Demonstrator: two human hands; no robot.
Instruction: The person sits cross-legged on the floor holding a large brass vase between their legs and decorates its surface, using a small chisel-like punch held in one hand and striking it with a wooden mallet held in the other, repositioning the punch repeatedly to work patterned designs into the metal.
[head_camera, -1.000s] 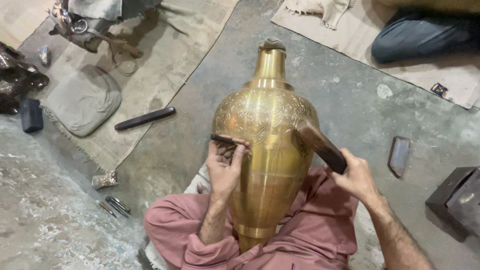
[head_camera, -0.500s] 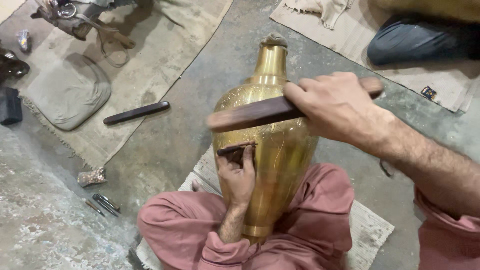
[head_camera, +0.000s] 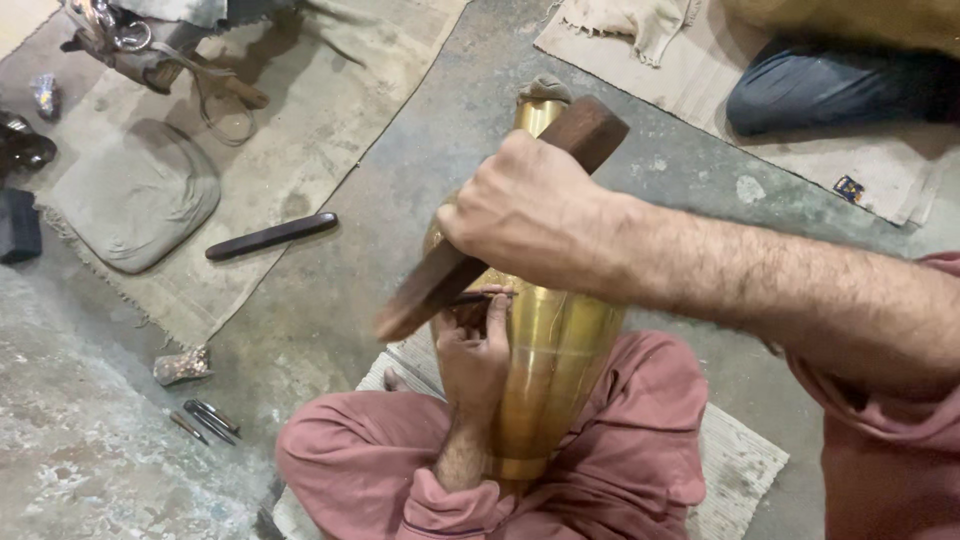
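Brass vase (head_camera: 545, 350), tall and narrow-necked, propped upright in the lap between crossed legs in pink cloth, base low against the body, neck pointing away. Likely heavy for its size, rigid, with a smooth polished skin that looks slippery; thin wall probably prone to denting under a stray blow. Best steadied low on the belly, or clamped by the knees, not by the slim neck.

Left hand (head_camera: 472, 352) pressed against the vase's left flank, fingers curled tight and pinching a small dark chisel (head_camera: 482, 297) whose tip meets the metal. Right hand (head_camera: 525, 212) above the vase's shoulder, fist wrapped firmly round a dark wooden mallet (head_camera: 495, 222), raised aslant over the chisel.

Left of the vase, on the concrete floor: a second dark wooden stick (head_camera: 271, 236) at the edge of a beige mat (head_camera: 330, 110), a flat grey cushion (head_camera: 135, 195) farther out, a few thin metal punches (head_camera: 205, 420) nearer the knee. Beyond the vase, up right, another person's dark-trousered leg (head_camera: 830, 90) on a cloth. Raised forearm hiding much of the vase's upper body from view.
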